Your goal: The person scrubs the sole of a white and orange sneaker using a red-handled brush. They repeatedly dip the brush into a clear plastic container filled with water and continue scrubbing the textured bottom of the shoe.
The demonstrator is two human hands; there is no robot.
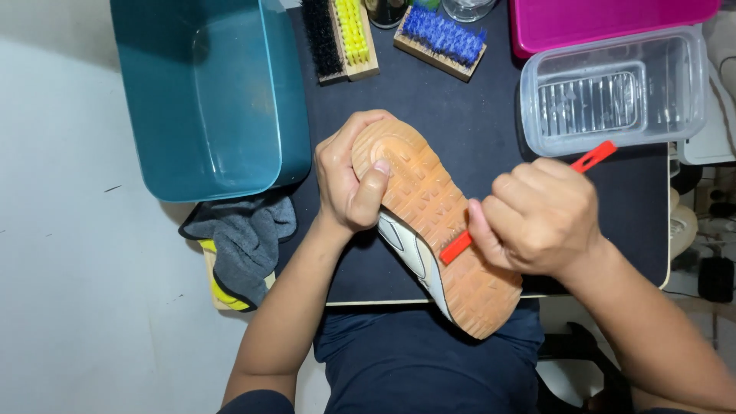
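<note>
My left hand (pixel 349 180) is clamped around the toe end of a shoe (pixel 433 226), thumb pressed on the sole; my right hand (pixel 537 215) is fisted on a red brush (pixel 583 161), its head touching the tan sole mid-length. I judge the shoe light, the rubber sole stiff but grippy (the white upper looks softer), so the toe is a sound hold. It hangs sole-up over the dark table (pixel 475 123), long axis diagonal, toe up-left, heel toward my lap. A teal tub (pixel 207 92) sits left.
</note>
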